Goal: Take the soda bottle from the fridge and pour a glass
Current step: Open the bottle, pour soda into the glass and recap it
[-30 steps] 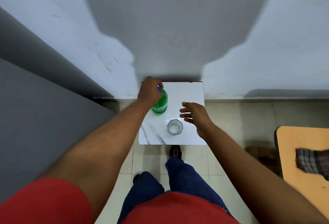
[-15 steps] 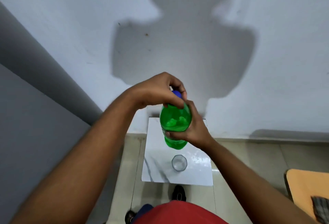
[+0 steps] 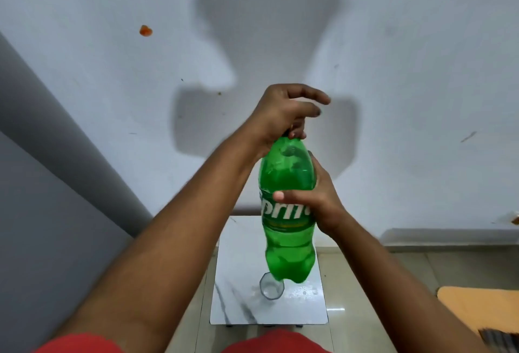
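Note:
I hold a green soda bottle point(image 3: 286, 212) upright in the air above a small white marble table point(image 3: 238, 291). My right hand point(image 3: 314, 198) wraps around its middle at the label. My left hand point(image 3: 283, 114) is closed over the top, thumb and fingers pinching the cap, which is hidden under the hand; two fingers stick out. An empty clear glass point(image 3: 271, 286) stands on the table, partly behind the bottle's base.
A white wall point(image 3: 393, 72) rises right behind the table. A grey surface point(image 3: 42, 184) runs along the left. An orange-topped table corner point(image 3: 483, 307) shows at the lower right. Tiled floor point(image 3: 421, 268) lies around the table.
The bottle has gone from standing on the table to being lifted high toward the camera. My right hand took hold of its body and my left hand stayed on the cap.

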